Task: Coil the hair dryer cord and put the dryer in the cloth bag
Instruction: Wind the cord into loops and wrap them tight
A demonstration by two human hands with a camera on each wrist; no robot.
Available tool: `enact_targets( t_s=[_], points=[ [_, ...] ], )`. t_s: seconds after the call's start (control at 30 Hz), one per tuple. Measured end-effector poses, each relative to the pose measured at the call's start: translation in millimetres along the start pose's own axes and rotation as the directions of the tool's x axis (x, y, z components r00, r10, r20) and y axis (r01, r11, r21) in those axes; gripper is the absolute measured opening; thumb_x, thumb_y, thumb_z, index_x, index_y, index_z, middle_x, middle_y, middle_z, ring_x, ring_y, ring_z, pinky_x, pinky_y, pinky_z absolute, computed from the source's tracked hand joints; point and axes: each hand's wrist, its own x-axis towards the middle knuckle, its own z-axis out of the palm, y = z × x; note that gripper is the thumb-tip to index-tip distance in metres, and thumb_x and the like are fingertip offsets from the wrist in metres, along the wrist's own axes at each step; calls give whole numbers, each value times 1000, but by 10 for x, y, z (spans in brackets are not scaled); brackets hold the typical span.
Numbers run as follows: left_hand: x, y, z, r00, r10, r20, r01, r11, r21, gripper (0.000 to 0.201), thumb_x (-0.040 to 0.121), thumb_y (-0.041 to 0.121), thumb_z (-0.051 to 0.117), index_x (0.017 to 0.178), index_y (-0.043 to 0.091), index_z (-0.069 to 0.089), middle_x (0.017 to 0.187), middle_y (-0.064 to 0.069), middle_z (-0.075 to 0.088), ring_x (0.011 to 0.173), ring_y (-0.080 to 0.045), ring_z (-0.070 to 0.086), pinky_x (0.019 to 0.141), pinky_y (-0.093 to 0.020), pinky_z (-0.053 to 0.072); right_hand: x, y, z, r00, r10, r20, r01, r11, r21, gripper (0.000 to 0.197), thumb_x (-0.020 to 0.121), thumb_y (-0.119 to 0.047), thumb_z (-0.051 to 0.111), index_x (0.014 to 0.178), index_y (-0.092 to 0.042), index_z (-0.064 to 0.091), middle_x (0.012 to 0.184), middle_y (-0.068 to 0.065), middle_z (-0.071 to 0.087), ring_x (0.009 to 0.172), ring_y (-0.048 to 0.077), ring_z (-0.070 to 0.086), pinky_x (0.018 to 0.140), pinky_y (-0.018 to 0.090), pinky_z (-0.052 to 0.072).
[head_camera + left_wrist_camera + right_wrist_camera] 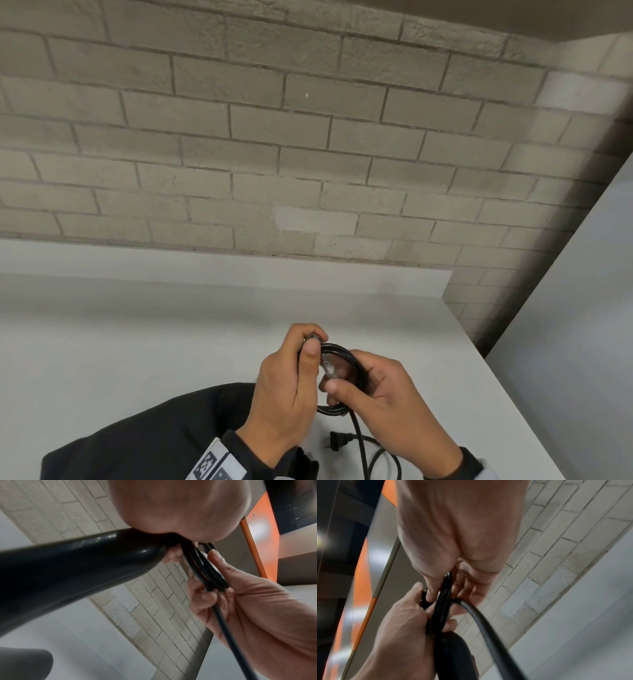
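Both hands hold a small coil of black cord [356,368] above the white table [137,325]. My left hand [310,346] grips the coil's left side together with the end of the black hair dryer [68,563], which the head view hides beneath that hand. My right hand [337,387] pinches the coil's right side. The loops [441,601] run between both sets of fingers. Loose cord [359,442] trails down to the plug [337,440] lying on the table. A black cloth bag [154,442] lies at the lower left, under my left wrist.
A grey brick wall [274,154] stands behind the table. The table's right edge [496,377] runs diagonally, with a white panel [582,308] beyond it. An orange and grey cabinet [260,534] shows in the wrist views.
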Motion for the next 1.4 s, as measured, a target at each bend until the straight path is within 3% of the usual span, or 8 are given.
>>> enact_targets(
  t_s=[0.1, 0.2, 0.33, 0.43, 0.63, 0.8, 0.93, 1.4],
  points=[
    [2, -14, 19, 1000, -19, -12, 19, 1000, -14, 42, 96, 68, 25, 98, 37, 53, 56, -1, 53, 42, -14, 46, 43, -35, 41, -40, 30, 91, 995, 22, -94, -15, 996, 82, 47, 73, -3, 81, 106, -35, 67, 80, 1, 69, 79, 19, 67, 83, 41, 58],
    [3, -11, 22, 999, -30, -18, 29, 999, -19, 45, 96, 68, 26, 99, 34, 55, 58, 10, 54, 42, -8, 43, 44, -22, 36, -101, 112, 184, 964, -39, -261, 34, 999, -21, 59, 64, -6, 88, 100, -40, 57, 93, -1, 69, 81, 19, 69, 84, 37, 56],
    [-16, 20, 39, 1000, -15, -7, 15, 1000, -15, 50, 97, 66, 26, 102, 25, 56, 59, 22, 54, 45, 1, 44, 50, -7, 31, -113, 308, 280, 765, -441, -470, 204, 858, -471, 55, 62, -11, 88, 99, -33, 54, 105, -9, 53, 94, 9, 59, 77, 15, 48],
    [-25, 40, 75, 1000, -8, 13, 9, 1000, -17, 46, 96, 68, 27, 103, 31, 53, 60, 23, 55, 46, 1, 47, 51, -7, 33, -114, 371, 313, 664, -620, -419, 175, 673, -719, 34, 72, -16, 81, 95, -23, 58, 91, -2, 47, 75, 8, 53, 62, 17, 47],
    [-33, 2, 94, 999, 20, 26, -20, 1000, 9, 45, 95, 70, 27, 105, 34, 52, 62, 23, 58, 50, 1, 53, 51, -6, 36, -96, 302, 424, 867, -355, -350, -70, 609, -790, 23, 89, -37, 48, 96, -23, 65, 69, -6, 58, 46, 13, 56, 34, 23, 43],
    [-38, -28, 78, 997, 55, 45, -59, 994, 96, 27, 94, 72, 27, 113, 59, 41, 80, 14, 65, 59, -8, 62, 52, -23, 50, -66, 130, 340, 941, -16, -337, -157, 864, -479, 15, 93, -27, 59, 78, -27, 56, 70, -8, 52, 63, 8, 50, 57, 16, 39],
    [-7, -8, 62, 997, 61, 46, -66, 991, 117, 33, 94, 71, 28, 114, 49, 44, 86, 16, 66, 61, -4, 63, 53, -16, 48, -73, -68, 217, 960, 152, -236, -189, 971, -147, 14, 92, -25, 62, 78, -27, 61, 71, 4, 59, 56, 10, 51, 59, 32, 49],
    [15, -1, 83, 995, 86, 60, -96, 977, 190, 34, 98, 65, 28, 103, 37, 48, 56, 26, 51, 50, -1, 56, 48, -18, 42, -90, -272, -200, 936, 346, 60, -343, 866, 364, 24, 85, -27, 72, 76, -6, 65, 82, 21, 70, 59, 20, 57, 60, 28, 51]
  ],
)
